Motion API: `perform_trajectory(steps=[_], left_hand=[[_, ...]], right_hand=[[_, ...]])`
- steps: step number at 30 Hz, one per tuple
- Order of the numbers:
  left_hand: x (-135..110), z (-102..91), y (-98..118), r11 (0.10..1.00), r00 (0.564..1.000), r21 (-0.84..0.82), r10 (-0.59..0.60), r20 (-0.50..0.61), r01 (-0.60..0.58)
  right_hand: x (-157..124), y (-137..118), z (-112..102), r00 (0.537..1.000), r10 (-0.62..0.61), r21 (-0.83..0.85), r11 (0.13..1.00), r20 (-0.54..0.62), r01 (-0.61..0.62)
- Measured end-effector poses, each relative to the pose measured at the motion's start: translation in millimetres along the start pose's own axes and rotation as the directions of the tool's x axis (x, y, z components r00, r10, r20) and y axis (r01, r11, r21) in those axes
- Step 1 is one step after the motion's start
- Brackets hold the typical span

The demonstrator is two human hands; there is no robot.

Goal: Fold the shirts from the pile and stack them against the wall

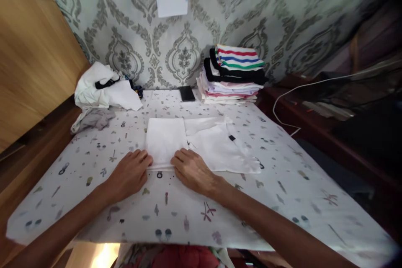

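A white garment (166, 138) lies partly folded on the patterned tablecloth, its left part doubled over into a flat panel. Toward the right it spreads in a single stretch with a small black tag (231, 137) on it. My left hand (133, 171) pinches the near left corner of the cloth, fingers curled. On the near edge of the folded panel, my right hand (191, 169) grips the fabric with bent fingers. The fingertips of both hands are partly hidden against the cloth.
A stack of folded clothes (232, 77) stands at the back right, beside a black phone-like object (187, 94). Rumpled clothes (103, 88) lie at the back left near a wooden panel (37, 50). A white cable (310, 85) hangs on the right.
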State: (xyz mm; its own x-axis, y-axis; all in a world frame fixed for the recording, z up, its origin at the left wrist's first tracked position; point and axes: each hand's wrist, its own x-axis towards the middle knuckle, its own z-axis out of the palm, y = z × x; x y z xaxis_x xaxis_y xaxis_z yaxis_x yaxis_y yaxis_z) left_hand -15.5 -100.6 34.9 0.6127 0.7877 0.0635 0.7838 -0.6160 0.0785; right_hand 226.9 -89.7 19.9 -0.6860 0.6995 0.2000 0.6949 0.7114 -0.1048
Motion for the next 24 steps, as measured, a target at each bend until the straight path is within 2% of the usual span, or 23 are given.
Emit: perform_trajectory(steps=[3,6,9,12,15,18,21,23,24], left_hand=[[13,-16.2,-2,0.988,0.999,-0.15,0.021,0.033,-0.016],[42,-22.3,-7,0.964,0.998,-0.265,-0.039,-0.047,0.026],[79,-7.7,-17,0.964,0.978,-0.26,-0.102,-0.18,0.053],[103,20.1,-30,0.978,0.971,-0.175,-0.144,-0.192,0.111],[109,44.8,-43,0.972,0.972,-0.128,-0.21,-0.105,0.196],[106,57.5,-51,0.958,0.966,-0.17,-0.247,-0.072,0.232],[102,60.4,-55,0.929,0.951,-0.292,-0.276,-0.138,0.227],[100,58.5,-57,0.869,0.912,-0.443,-0.346,-0.22,0.223],[99,56.3,-57,0.811,0.879,-0.54,-0.408,-0.246,0.225]], right_hand=[[-2,4,-3,0.999,0.012,0.13,0.991,-0.047,-0.006],[7,7,-7,0.989,0.096,0.206,0.976,-0.11,-0.072],[33,12,-5,0.966,0.22,0.175,0.965,-0.136,-0.196],[63,20,5,0.938,0.333,0.145,0.937,-0.096,-0.318],[81,31,22,0.888,0.46,0.161,0.876,-0.002,-0.454],[84,40,38,0.858,0.513,0.16,0.846,0.021,-0.509],[80,42,42,0.86,0.51,0.168,0.847,0.011,-0.505],[78,42,40,0.859,0.512,0.195,0.84,0.018,-0.505],[77,42,38,0.858,0.513,0.221,0.835,0.017,-0.504]])
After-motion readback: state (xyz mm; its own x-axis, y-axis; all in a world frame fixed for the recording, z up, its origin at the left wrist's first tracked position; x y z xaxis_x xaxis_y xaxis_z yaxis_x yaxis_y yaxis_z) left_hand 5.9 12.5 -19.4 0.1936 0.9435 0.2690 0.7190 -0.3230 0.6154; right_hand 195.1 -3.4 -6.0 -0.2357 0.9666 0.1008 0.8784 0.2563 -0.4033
